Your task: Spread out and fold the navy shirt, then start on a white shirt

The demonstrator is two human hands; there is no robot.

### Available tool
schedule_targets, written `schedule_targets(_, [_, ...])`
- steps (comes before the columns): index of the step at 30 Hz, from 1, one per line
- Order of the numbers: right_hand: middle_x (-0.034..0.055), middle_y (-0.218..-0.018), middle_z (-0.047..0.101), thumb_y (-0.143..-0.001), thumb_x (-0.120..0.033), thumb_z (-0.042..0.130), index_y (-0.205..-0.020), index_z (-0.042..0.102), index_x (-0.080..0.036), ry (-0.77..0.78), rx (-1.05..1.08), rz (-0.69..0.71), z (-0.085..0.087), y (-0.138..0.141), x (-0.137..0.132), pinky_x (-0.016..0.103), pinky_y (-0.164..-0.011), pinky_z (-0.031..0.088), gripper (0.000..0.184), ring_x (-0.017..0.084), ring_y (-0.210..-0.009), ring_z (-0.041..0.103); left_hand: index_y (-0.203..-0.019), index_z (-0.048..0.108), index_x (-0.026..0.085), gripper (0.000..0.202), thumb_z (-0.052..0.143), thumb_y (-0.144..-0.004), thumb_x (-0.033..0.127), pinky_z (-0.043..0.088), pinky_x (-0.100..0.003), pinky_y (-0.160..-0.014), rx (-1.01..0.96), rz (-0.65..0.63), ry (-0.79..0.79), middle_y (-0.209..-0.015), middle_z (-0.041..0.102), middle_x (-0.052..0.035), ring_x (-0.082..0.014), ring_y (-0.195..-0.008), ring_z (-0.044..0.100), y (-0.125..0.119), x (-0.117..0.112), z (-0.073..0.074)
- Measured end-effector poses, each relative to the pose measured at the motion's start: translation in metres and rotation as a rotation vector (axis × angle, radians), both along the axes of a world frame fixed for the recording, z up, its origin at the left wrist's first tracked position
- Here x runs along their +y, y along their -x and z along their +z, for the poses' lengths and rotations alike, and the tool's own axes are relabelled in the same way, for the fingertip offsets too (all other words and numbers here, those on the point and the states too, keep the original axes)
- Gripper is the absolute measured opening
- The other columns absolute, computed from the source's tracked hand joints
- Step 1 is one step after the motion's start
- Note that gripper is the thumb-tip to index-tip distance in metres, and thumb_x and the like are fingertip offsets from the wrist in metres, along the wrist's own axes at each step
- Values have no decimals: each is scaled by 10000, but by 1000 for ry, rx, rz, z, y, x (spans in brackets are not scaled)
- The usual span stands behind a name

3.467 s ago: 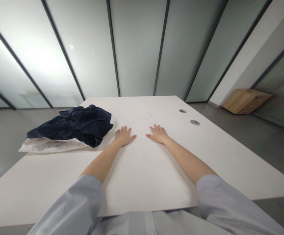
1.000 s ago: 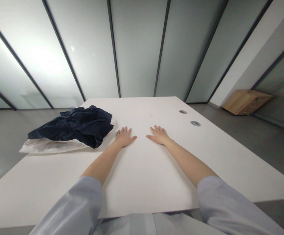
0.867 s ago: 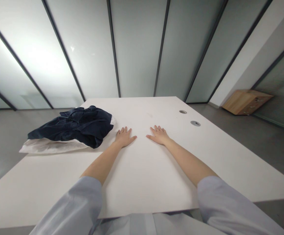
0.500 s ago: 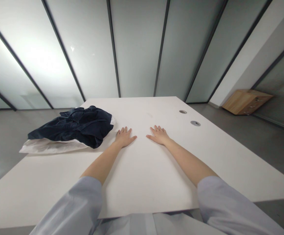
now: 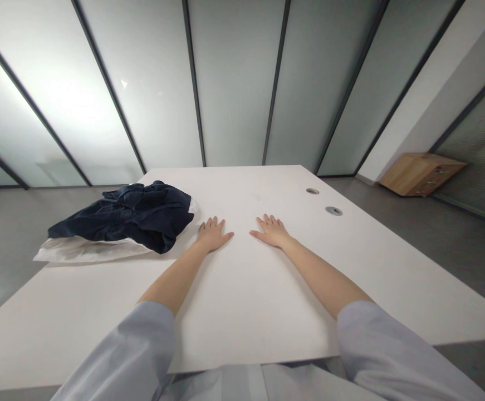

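My left hand (image 5: 212, 234) lies flat on the white table (image 5: 250, 301), fingers spread and thumb pointing inward. Opposite it, my right hand (image 5: 271, 230) rests palm down in the same way, with nothing in it. A gap of bare tabletop separates the two thumbs. Just left of my left hand is a crumpled dark navy garment (image 5: 129, 214), piled in loose folds. Beneath it spreads a white cloth or bag (image 5: 92, 250), showing along the front and at the right end; its kind I cannot tell. Neither hand touches the pile.
Two round cable holes (image 5: 334, 211) are set into the table's right side. Frosted glass panels (image 5: 234, 83) with dark frames stand behind the table. A wooden cabinet (image 5: 421, 174) sits on the grey floor at the right.
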State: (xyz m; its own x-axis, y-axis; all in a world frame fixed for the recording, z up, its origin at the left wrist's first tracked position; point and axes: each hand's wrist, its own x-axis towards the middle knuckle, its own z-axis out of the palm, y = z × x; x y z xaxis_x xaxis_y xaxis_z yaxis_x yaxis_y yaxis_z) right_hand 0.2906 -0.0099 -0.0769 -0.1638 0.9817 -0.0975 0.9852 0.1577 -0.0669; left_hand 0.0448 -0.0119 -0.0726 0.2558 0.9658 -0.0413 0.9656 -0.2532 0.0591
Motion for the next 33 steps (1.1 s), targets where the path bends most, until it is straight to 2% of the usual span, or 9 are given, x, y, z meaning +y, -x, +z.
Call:
schedule_targets(16, [166,-1581,142,-840,-775,224,-1517,226,-193,-2,16,0,1,0,-2,509,-1130,119,893,365,-1436,130,-1504,259,182,798,223,-888,688,167,-480,-1146,-5,-3,11,-1575,185,-148,-327,-1443,163,0,-1,2])
schedule_targets(33, [150,-1585,138,-829,-791,196,-1519,218,-199,2,8,-2,2,1,-2,508,-1132,110,910,361,-1436,130,-1506,254,184,813,198,-883,704,170,-484,-1143,7,-6,7,-1576,178,-152,-328,-1444,157,0,1,-1])
